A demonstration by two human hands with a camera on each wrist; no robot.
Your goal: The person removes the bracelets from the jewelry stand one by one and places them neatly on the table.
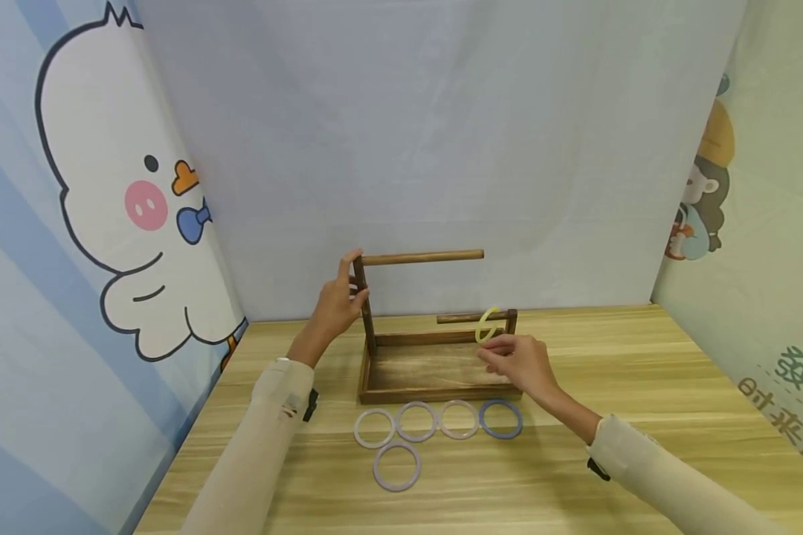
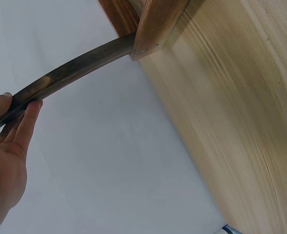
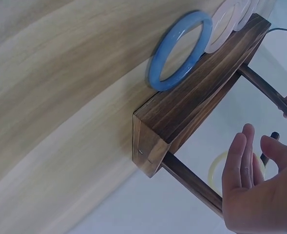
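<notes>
A dark wooden rack (image 1: 442,394) stands on the table, with a tall post on its left and a short one on its right, each bearing a rod. My left hand (image 1: 337,306) grips the upper part of the tall post (image 2: 70,70), thumb and fingers on either side. A yellow bangle (image 1: 482,331) hangs tilted around the lower rod (image 1: 451,319), near the short post. Just below it is my right hand (image 1: 523,362). In the right wrist view, this hand's fingers (image 3: 236,156) are straight, apart from the thumb, and partly cover the bangle (image 3: 213,170).
In front of the rack lie a blue bangle (image 1: 500,435) and several pale ones in a row. A lilac bangle (image 1: 397,487) lies nearer. The upper rod (image 1: 421,258) carries nothing. A pale cloth (image 1: 442,148) hangs behind the table, with printed curtains at both sides.
</notes>
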